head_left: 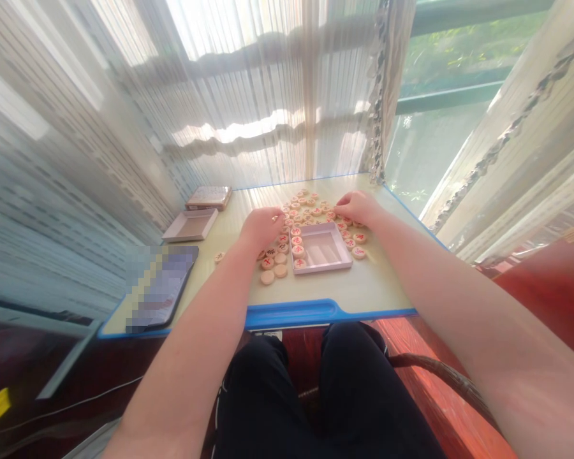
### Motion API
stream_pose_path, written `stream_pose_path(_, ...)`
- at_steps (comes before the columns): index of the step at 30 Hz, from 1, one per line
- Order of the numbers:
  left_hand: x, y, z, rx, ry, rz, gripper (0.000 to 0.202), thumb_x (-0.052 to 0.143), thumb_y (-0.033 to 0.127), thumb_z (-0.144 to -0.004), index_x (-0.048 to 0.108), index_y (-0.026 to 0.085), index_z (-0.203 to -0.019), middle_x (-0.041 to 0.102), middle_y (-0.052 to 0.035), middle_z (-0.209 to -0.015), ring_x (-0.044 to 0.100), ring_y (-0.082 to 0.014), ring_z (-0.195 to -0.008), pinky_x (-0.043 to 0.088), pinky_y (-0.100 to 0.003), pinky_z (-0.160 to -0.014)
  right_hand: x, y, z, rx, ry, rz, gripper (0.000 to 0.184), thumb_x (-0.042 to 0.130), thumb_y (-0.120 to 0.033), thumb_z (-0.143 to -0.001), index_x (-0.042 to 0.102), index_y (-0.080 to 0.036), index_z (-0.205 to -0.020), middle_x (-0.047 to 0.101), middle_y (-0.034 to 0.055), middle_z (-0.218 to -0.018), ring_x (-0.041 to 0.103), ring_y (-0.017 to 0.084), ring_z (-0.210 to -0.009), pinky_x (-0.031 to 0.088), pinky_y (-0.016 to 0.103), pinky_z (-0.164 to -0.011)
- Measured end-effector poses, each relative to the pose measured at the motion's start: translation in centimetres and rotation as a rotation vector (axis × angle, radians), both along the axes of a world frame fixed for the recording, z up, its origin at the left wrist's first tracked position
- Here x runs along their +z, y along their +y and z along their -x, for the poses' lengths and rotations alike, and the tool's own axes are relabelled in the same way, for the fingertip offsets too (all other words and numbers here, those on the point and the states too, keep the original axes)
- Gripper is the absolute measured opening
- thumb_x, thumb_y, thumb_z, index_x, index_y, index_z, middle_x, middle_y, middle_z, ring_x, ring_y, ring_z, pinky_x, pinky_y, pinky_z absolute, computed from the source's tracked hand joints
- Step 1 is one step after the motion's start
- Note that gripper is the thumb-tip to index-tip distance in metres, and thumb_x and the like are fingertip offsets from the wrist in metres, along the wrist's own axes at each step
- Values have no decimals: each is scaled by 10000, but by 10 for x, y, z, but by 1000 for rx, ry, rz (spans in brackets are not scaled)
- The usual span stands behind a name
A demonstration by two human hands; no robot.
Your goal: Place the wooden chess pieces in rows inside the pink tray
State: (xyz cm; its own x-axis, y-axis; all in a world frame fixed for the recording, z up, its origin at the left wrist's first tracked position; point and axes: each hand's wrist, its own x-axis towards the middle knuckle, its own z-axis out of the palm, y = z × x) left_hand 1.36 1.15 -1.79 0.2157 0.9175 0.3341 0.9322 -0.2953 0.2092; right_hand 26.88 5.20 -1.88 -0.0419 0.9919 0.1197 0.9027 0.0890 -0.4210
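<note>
Several round wooden chess discs (300, 203) with red marks lie scattered on a small table (363, 290) with a blue rim. A shallow white plastic tray (323, 250) sits among them, with three discs in a row along its left side. My left hand (262, 227) rests knuckles up on the discs just left of the tray, fingers curled. My right hand (358, 206) lies over the discs behind the tray's right corner, fingers bent down onto them. What either hand holds is hidden.
A second white tray (191, 225) and a flat box (209, 197) lie at the table's back left. A dark phone (160, 287) lies at the front left corner. Sheer curtains close in behind and on both sides. My dark-trousered knees are under the front edge.
</note>
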Motion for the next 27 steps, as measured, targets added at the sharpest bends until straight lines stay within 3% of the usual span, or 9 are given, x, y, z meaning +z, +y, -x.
stream_pose_path(4, 0, 0, 1, -14, 6, -2, 326, 430, 337, -872, 722, 222, -962, 726, -44, -1004, 638, -221, -967, 468, -307, -869, 3, -1, 0, -20, 22, -75, 295, 650, -307, -669, 754, -159, -902, 725, 89, -869, 640, 225, -828, 460, 287, -717)
stream_pose_path(7, -1, -1, 1, -4, -1, -2, 318, 434, 330, -869, 721, 226, -958, 724, -39, -1012, 633, -216, -975, 463, -301, -874, 18, -13, 4, 9, 54, -127, 282, 640, -300, -689, 746, -171, -916, 720, 80, -896, 631, 215, -825, 457, 299, -721)
stream_pose_path(9, -1, -1, 1, 4, -4, 4, 313, 436, 327, -867, 721, 229, -952, 724, -38, -1009, 634, -213, -966, 462, -300, -869, 30, -28, 11, 110, 81, -89, 306, 652, -324, -693, 735, -172, -945, 712, 77, -922, 621, 200, -784, 451, 300, -695)
stream_pose_path(12, -2, 0, 0, -5, 7, 8, 309, 438, 327, -862, 721, 230, -940, 726, -43, -987, 638, -214, -935, 465, -301, -835, 41, -50, 26, 383, 16, 23, 254, 660, -337, -682, 737, -201, -883, 704, 46, -879, 604, 182, -748, 428, 280, -656)
stream_pose_path(16, -3, 1, 0, -16, 19, -16, 309, 434, 322, -863, 720, 224, -924, 726, -49, -964, 637, -217, -917, 461, -306, -814, 34, -66, 47, 602, -195, 68, 164, 648, -319, -665, 729, -224, -772, 687, 22, -765, 577, 177, -718, 388, 273, -613)
stream_pose_path(24, 0, -1, -2, -4, 54, -12, 327, 412, 329, -880, 720, 218, -900, 722, -57, -900, 632, -213, -856, 457, -307, -771, 30, -72, 51, 681, -250, 45, 271, 625, -348, -694, 739, -270, -927, 685, 33, -880, 568, 201, -854, 391, 278, -674)
stream_pose_path(27, -1, 1, -3, -27, 46, -32, 325, 416, 321, -876, 720, 210, -901, 723, -59, -909, 633, -215, -862, 454, -309, -777, 31, -70, 50, 676, -266, 96, 255, 639, -356, -684, 743, -276, -902, 684, 19, -842, 568, 185, -777, 377, 276, -641)
